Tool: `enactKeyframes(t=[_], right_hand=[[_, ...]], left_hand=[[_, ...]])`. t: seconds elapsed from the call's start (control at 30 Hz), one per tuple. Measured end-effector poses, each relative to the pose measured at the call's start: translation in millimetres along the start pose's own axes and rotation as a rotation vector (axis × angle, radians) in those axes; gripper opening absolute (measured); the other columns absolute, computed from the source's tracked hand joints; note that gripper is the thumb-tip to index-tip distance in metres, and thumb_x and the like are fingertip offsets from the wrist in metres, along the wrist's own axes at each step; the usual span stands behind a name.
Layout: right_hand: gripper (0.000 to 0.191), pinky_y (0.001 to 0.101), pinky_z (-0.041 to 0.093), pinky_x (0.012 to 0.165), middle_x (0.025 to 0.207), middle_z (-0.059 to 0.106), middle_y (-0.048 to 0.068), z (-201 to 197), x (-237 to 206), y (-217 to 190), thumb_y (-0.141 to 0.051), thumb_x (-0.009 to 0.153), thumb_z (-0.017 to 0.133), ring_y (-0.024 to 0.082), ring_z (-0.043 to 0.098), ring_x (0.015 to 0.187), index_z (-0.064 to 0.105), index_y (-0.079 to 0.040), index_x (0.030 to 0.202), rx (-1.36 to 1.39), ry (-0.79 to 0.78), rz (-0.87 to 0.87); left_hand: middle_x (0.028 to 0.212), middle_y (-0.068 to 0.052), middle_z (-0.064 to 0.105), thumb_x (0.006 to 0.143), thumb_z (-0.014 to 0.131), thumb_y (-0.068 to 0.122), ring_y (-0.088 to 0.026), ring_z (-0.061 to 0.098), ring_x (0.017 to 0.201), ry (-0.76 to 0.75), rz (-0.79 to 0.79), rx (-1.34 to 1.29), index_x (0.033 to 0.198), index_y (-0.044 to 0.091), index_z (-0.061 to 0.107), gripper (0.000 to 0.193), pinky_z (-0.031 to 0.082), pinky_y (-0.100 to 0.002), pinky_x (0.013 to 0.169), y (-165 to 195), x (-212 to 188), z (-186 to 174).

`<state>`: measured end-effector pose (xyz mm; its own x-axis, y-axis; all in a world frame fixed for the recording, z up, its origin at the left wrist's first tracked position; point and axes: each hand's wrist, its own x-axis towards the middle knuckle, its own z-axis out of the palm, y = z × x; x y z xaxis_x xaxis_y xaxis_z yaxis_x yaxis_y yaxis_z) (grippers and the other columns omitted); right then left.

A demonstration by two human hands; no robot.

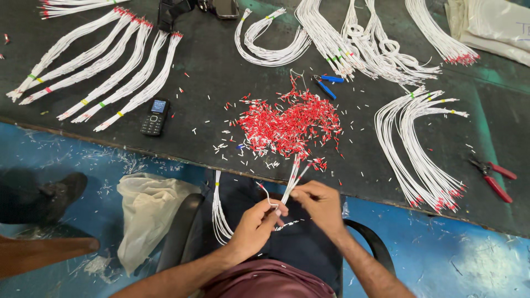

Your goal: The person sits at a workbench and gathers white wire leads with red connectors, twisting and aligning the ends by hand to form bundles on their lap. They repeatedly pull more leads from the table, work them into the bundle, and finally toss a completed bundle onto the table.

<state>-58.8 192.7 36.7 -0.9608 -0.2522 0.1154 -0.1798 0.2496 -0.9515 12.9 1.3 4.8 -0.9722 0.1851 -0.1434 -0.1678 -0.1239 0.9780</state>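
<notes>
Lower centre of frame: your left hand [255, 223] and right hand [320, 205] both pinch one white wire bundle [290, 182], below the red ferrule pile [287, 124] on the dark table [210, 72].

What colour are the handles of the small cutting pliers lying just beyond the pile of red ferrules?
Blue handles, seen in the head view.
</notes>
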Motion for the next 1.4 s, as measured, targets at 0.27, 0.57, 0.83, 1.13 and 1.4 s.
enactKeyframes(t=[0.27, 0.57, 0.83, 1.13, 1.4], right_hand=[[0.025, 0.0405, 0.05, 0.085, 0.103, 0.071, 0.008, -37, 26, -39, -0.017, 0.087, 0.076, 0.03, 0.063, 0.095, 0.076, -0.008, 0.11, -0.898, 0.391, -0.534], [0.016, 0.0396, 0.05, 0.075, 0.095, 0.071, 0.002, -48, 29, -21, -0.02, 0.089, 0.075, 0.026, 0.066, 0.088, 0.078, -0.014, 0.104, -1.007, 0.264, -0.355], [0.011, 0.0413, 0.052, 0.072, 0.087, 0.071, 0.006, -64, 32, -11, -0.023, 0.087, 0.077, 0.028, 0.067, 0.082, 0.076, -0.012, 0.09, -0.908, 0.308, -0.351], [0.012, 0.0378, 0.053, 0.07, 0.09, 0.072, 0.007, -70, 29, -2, -0.018, 0.092, 0.075, 0.025, 0.069, 0.079, 0.073, -0.009, 0.1, -0.732, 0.381, -0.218], [0.026, 0.0284, 0.053, 0.065, 0.102, 0.071, 0.007, -65, 25, -18, -0.007, 0.097, 0.069, 0.017, 0.069, 0.075, 0.074, -0.011, 0.122, -0.575, 0.356, -0.262]], left_hand=[[0.096, -0.003, 0.058, 0.097, 0.059, 0.006, -0.01, 0.059, 0.081, 0.053, 0.181, 0.079, 0.122, 0.007, 0.074, 0.029, 0.047, -0.024, 0.07, 12, -2, -9], [0.092, -0.001, 0.052, 0.102, 0.056, 0.015, -0.009, 0.052, 0.083, 0.029, 0.13, 0.138, 0.115, 0.005, 0.079, 0.028, 0.041, -0.022, 0.073, 17, -5, -8], [0.084, 0.001, 0.049, 0.099, 0.064, 0.019, -0.008, 0.048, 0.069, 0.091, 0.09, 0.213, 0.097, 0.006, 0.08, 0.02, 0.04, -0.025, 0.061, 9, 1, -1], [0.083, 0.002, 0.049, 0.1, 0.066, 0.021, -0.006, 0.047, 0.072, 0.105, 0.139, 0.237, 0.098, 0.007, 0.08, 0.02, 0.036, -0.023, 0.06, 5, 4, -4], [0.083, 0.003, 0.047, 0.099, 0.066, 0.021, -0.005, 0.046, 0.07, 0.088, 0.084, 0.205, 0.098, 0.007, 0.08, 0.02, 0.035, -0.023, 0.059, 9, 6, -2]])
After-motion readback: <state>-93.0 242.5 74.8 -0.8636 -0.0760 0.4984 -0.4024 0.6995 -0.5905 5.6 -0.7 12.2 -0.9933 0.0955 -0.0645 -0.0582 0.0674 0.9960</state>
